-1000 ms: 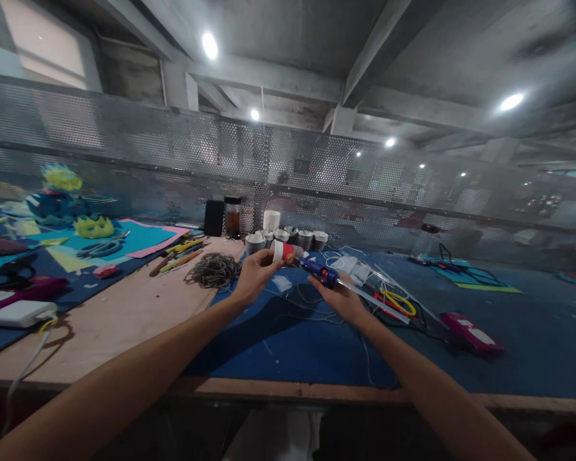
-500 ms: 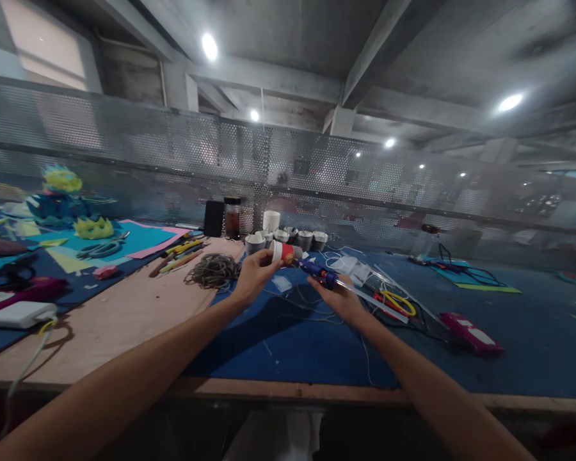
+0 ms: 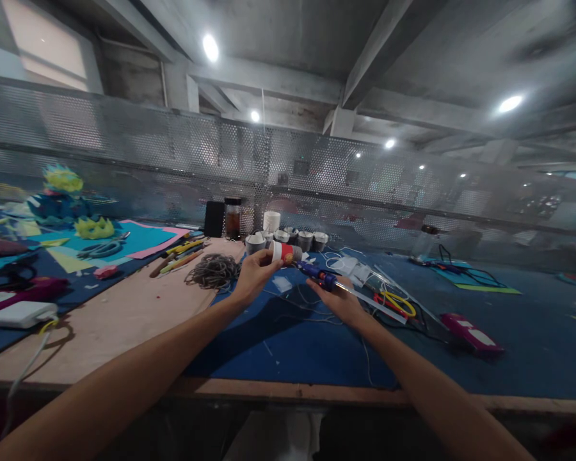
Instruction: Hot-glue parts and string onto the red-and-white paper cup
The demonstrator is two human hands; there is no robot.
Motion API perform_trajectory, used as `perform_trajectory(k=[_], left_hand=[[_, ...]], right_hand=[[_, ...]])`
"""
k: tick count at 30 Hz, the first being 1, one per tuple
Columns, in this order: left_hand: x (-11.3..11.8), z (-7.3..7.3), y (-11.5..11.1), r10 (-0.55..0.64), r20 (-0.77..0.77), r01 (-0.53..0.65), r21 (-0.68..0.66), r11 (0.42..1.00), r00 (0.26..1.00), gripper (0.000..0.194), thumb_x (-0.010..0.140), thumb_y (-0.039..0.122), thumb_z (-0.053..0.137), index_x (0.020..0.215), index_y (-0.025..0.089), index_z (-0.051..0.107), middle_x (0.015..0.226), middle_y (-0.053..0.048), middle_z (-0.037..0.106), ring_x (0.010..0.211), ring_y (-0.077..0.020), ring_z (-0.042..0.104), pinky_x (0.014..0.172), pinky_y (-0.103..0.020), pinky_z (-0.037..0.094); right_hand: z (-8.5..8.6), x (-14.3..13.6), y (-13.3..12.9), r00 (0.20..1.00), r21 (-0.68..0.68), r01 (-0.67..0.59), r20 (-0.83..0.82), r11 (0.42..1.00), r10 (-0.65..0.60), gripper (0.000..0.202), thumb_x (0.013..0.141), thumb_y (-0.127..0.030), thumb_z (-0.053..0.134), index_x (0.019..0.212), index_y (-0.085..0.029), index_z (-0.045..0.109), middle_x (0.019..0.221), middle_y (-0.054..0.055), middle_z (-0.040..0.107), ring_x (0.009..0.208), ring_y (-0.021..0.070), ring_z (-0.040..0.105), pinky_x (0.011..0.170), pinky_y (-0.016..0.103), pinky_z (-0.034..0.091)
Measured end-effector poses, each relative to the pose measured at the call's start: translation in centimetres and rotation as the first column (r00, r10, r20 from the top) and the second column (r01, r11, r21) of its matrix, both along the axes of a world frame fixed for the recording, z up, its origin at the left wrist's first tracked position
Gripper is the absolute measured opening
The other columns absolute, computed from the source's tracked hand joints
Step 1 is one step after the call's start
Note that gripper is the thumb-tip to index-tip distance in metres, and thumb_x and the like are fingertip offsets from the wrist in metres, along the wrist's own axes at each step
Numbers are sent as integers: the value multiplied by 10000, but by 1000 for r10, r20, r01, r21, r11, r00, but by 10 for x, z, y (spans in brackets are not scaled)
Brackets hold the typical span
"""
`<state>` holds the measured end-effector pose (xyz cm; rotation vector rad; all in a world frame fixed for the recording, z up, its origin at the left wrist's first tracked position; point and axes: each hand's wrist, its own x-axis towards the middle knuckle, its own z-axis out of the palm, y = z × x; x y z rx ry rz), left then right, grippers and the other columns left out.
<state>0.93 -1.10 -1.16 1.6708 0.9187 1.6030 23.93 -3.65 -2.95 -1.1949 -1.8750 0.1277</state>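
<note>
My left hand (image 3: 256,274) holds a small red and white paper cup (image 3: 283,252) on its side, its far end wrapped in something grey. In my right hand (image 3: 336,297) is a blue glue gun (image 3: 320,274) with a long clear glue stick (image 3: 372,299) running out of its back. The gun's nozzle points left, at the lower side of the cup; whether they touch I cannot tell. Behind the cup stands a row of several grey-wrapped cups (image 3: 304,241) and a white cup stack (image 3: 271,221).
A coil of grey cord (image 3: 214,271) lies left of my hands, beside pens and cutters (image 3: 177,258). Scissors (image 3: 100,248) rest on coloured paper. Yellow-handled pliers (image 3: 398,302), plastic bags (image 3: 358,272) and a magenta power strip (image 3: 471,334) lie on the right.
The glue gun and my right hand have shifted slightly left and down. The cup and my left hand have hardly moved.
</note>
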Motion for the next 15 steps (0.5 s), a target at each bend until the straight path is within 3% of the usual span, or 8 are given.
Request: perform_trajectory(k=[4, 15], left_hand=[[0, -1, 1, -45, 34, 45, -7, 999, 998, 317, 777, 346, 744, 989, 110, 754, 943, -99, 778, 901, -268, 710, 830, -350, 520], [0, 0, 0, -8, 16, 8, -2, 1000, 1000, 304, 761, 360, 758, 953, 124, 760, 899, -80, 780, 850, -251, 706, 782, -333, 521]], right_hand=[[0, 0, 0, 1000, -18, -13, -25, 1000, 12, 434, 875, -571, 625, 665, -192, 655, 609, 17, 592, 569, 177, 528, 546, 309, 379], [-2, 1, 1, 1000, 4, -29, 2, 1000, 29, 417, 885, -569, 607, 702, -209, 711, 620, 34, 618, 563, 198, 545, 583, 334, 443]])
